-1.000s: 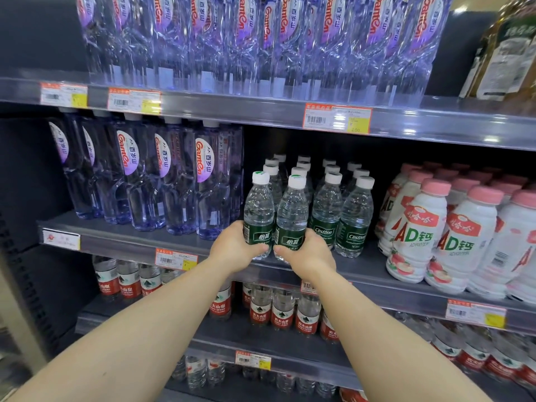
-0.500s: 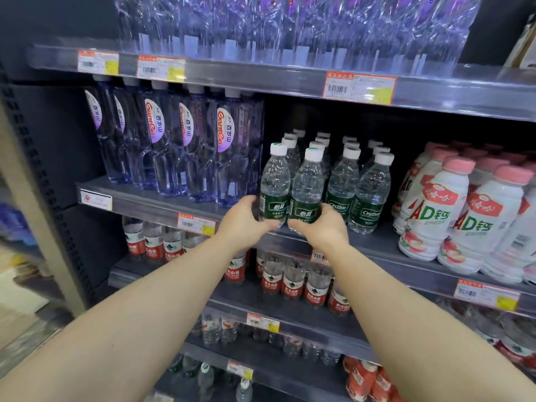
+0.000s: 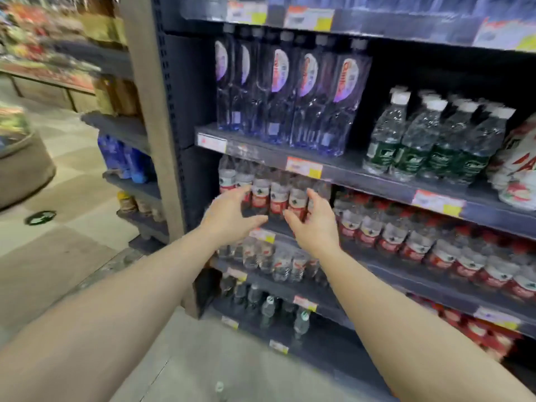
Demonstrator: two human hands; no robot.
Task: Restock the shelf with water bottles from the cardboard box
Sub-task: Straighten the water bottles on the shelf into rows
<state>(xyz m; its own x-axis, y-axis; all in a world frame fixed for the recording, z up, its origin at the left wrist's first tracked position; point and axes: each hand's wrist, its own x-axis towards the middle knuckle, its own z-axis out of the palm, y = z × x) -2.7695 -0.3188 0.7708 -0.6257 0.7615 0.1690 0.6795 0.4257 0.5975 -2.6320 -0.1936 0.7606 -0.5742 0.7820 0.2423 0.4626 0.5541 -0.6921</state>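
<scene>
Head view is showing a dark metal shop shelving unit (image 3: 362,172) filling the right two-thirds of the frame, its tiers running down toward the lower right. Tall clear bottles with oval labels (image 3: 293,91) are standing at upper centre, white pink-printed drink bottles (image 3: 519,172) are showing at the right edge, and red-labelled water bottles (image 3: 278,198) are lining the tier below. Green-labelled water bottles (image 3: 435,143), the task's stock, are standing in a block on the middle tier, right of centre. Both bare forearms are reaching in from the bottom edge. Left hand (image 3: 229,219) and right hand (image 3: 316,224) are hovering at frame centre before the red-labelled row, fingers spread and loosely curved, gripping nothing. No cardboard box is appearing in frame. Judged from this, the hands are empty between loads; fetching well means taking one bottle per hand by the body, setting each upright, label forward, without knocking the front row. At left, a pale tiled floor (image 3: 66,256) with a round green floor sticker (image 3: 40,217) is extending toward blurred neighbouring displays (image 3: 43,47) at upper left.
</scene>
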